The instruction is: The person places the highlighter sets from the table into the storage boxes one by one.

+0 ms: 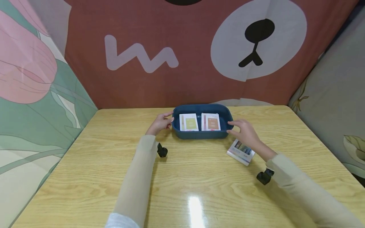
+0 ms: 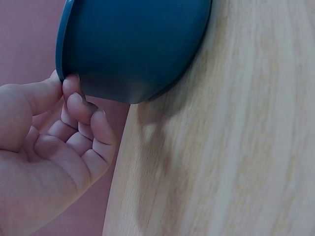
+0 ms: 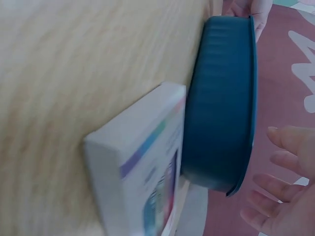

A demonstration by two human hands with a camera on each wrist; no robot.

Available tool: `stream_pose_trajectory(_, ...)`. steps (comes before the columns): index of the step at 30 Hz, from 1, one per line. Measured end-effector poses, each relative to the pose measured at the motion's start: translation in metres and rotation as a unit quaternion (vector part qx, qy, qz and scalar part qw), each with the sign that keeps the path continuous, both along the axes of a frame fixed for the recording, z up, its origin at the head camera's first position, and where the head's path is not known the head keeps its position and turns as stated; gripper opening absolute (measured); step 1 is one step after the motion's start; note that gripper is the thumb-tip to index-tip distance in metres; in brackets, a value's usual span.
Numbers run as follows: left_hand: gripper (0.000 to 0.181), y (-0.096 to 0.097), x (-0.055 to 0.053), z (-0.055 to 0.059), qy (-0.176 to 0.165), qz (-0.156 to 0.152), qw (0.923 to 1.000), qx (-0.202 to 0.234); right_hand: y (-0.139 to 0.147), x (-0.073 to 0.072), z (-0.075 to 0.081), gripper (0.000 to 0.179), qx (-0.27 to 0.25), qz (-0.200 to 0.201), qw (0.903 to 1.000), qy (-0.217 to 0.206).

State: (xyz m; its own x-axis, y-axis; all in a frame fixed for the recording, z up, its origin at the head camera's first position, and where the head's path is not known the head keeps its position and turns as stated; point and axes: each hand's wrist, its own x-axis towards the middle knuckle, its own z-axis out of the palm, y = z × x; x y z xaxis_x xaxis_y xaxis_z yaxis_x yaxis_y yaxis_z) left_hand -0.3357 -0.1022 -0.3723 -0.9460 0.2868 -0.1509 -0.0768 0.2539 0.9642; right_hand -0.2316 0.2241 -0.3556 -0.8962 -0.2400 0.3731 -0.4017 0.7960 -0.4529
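Note:
A dark blue plastic bin [image 1: 203,135] sits at the far side of the table. Inside it lie a white box with a yellow-green panel [image 1: 188,122] and, to its right, one with an orange panel [image 1: 210,122]. My left hand [image 1: 160,123] pinches the bin's left rim between thumb and fingers. Beside the right end of the bin is my right hand [image 1: 246,131]; in the right wrist view its spread fingers [image 3: 268,187] stand a little off the rim. Partly under that hand lies a white box with a rainbow stripe [image 3: 142,147], near the bin.
The wooden table [image 1: 182,177] ends at a brown cloth backdrop [image 1: 159,88] just behind the bin. Patterned cloths hang along the left and right sides. Small black cameras [image 1: 162,150] hang at both wrists.

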Motion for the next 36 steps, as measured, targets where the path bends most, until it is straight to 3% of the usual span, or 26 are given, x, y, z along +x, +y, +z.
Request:
stream_pose_trajectory(4, 0.046, 0.002, 0.009, 0.011, -0.01, -0.006, 0.9999, 0.003, 0.008, 0.004, -0.006, 0.034, 0.004, -0.009, 0.9997, 0.023)
stream_pose_trajectory(12, 0.045, -0.001, -0.005, -0.005, -0.003, 0.001, 1.0, -0.004, 0.02, 0.011, -0.014, 0.033, -0.008, 0.002, 0.9989, 0.045)
stream_pose_trajectory(26, 0.045, 0.001, -0.005, -0.003, -0.01, 0.01, 0.9998, -0.014, 0.046, 0.023, -0.03, 0.034, 0.01, -0.015, 0.9997, -0.018)
stream_pose_trajectory(36, 0.044, 0.001, -0.003, -0.003, -0.006, 0.006, 0.9999, -0.013, 0.061, 0.026, -0.033, 0.04, -0.001, -0.05, 0.9936, -0.102)
